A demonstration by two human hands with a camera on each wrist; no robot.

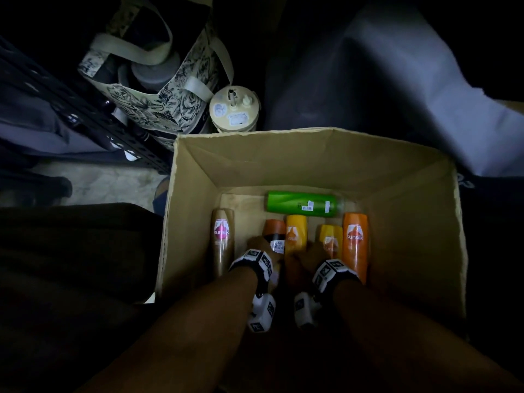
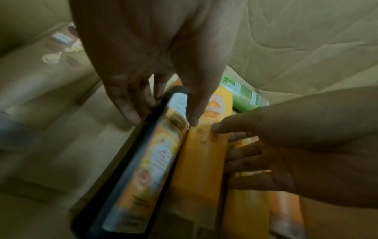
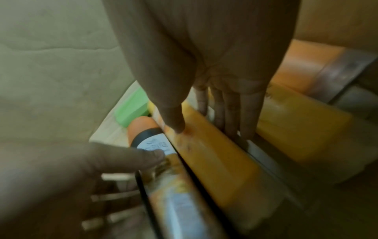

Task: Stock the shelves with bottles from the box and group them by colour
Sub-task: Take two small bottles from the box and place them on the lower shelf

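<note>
An open cardboard box (image 1: 255, 154) holds several bottles lying on its floor. My left hand (image 1: 262, 243) straddles a black bottle with an orange cap (image 1: 275, 228), thumb on one side and fingers on the other (image 2: 131, 116). My right hand (image 1: 312, 251) grips the yellow-orange bottle (image 1: 296, 231) beside it, with the thumb on its left edge and the fingers (image 3: 231, 129) in the gap to its right. A gold bottle (image 1: 222, 239) lies at the left. A yellow bottle (image 1: 330, 236) and an orange bottle (image 1: 355, 239) lie at the right, and a green bottle (image 1: 300, 204) lies across the far end.
Beyond the box stand a cream round lidded container (image 1: 234, 109) and a patterned tote bag (image 1: 158, 89). A dark perforated metal rack (image 1: 85, 117) runs along the left. Pale fabric (image 1: 411, 80) hangs over the box's far right corner. The scene is dim.
</note>
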